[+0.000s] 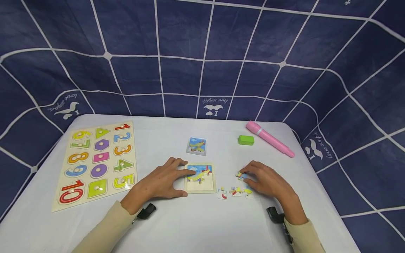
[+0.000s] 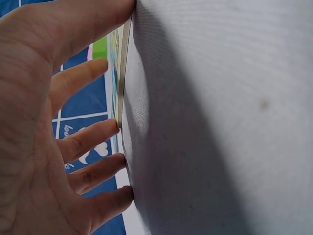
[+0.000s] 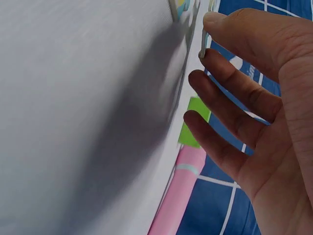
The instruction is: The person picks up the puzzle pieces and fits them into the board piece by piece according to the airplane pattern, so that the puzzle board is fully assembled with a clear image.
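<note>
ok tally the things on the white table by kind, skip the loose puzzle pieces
Cream rectangular number-and-shape board: 1
Square pale-framed airplane jigsaw: 1
Small rectangular airplane picture: 1
Bright green rectangular block: 1
Long pink cylindrical pen: 1
Total: 5

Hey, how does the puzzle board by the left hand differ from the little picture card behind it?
The puzzle board is larger than the picture card. The puzzle board's lower part is bare, while the picture card's image covers most of its face. The left hand touches the puzzle board; neither hand touches the picture card. Both show a mostly yellow plane against blue.
</note>
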`<control>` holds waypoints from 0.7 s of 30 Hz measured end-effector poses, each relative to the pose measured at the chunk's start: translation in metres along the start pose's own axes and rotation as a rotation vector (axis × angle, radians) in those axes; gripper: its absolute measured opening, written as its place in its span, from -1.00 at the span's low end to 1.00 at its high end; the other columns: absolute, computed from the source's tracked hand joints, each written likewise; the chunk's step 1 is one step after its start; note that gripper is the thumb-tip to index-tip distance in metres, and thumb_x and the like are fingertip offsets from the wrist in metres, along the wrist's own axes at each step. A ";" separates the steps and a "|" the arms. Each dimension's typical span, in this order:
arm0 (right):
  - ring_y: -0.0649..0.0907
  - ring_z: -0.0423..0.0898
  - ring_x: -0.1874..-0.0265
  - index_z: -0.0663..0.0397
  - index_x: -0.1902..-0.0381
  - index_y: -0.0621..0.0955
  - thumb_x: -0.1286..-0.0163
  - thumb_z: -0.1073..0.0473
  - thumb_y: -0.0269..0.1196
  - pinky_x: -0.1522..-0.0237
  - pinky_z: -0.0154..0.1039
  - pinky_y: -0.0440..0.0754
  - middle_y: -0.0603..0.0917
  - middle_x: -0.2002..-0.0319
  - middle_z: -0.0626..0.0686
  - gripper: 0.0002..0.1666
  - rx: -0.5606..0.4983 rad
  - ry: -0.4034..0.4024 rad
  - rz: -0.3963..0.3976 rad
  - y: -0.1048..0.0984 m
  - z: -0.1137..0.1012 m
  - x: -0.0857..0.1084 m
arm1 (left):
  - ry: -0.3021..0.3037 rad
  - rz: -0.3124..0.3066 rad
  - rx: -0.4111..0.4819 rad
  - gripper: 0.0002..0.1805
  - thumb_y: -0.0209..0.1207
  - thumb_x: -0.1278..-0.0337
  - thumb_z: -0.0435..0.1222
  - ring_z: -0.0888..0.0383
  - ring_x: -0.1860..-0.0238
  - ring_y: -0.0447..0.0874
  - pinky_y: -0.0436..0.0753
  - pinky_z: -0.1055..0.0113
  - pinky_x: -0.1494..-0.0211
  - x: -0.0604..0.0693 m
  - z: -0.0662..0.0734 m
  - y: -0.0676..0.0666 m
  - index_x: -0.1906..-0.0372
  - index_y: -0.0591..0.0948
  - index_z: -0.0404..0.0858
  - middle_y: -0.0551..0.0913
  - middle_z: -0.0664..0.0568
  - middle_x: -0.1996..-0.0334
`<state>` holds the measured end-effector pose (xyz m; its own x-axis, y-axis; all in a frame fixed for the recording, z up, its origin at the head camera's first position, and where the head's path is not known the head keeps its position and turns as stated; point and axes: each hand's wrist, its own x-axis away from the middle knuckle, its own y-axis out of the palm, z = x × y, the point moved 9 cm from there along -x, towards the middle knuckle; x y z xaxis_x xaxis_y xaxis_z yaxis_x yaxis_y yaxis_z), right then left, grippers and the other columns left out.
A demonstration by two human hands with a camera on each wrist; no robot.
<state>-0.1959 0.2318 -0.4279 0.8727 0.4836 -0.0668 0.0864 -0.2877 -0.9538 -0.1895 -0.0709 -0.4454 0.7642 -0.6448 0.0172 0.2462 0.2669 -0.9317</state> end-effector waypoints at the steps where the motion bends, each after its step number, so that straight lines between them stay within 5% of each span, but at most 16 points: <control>1: 0.69 -0.13 -0.01 -0.07 -0.09 0.81 -0.31 0.21 0.56 -0.13 -0.02 0.72 0.73 0.01 -0.13 -0.62 0.000 -0.005 -0.002 0.000 -0.002 -0.001 | 0.001 -0.002 -0.001 -0.20 0.53 -0.09 0.18 -0.05 -0.39 0.39 0.67 -0.13 -0.05 0.000 0.000 0.000 -0.48 0.60 0.22 0.43 -0.05 -0.49; 21: 0.67 -0.18 -0.03 -0.11 -0.10 0.81 -0.36 0.13 0.55 -0.13 -0.09 0.72 0.71 -0.01 -0.15 -0.64 -0.007 -0.108 -0.042 0.003 -0.040 -0.031 | -0.007 -0.011 -0.001 -0.27 0.52 -0.10 0.10 0.01 -0.35 0.39 0.67 -0.13 -0.01 0.001 -0.003 0.000 -0.44 0.64 0.24 0.44 -0.02 -0.49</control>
<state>-0.2032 0.1830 -0.4164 0.8115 0.5814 -0.0585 0.1253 -0.2709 -0.9544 -0.1906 -0.0735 -0.4466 0.7657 -0.6424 0.0302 0.2542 0.2592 -0.9318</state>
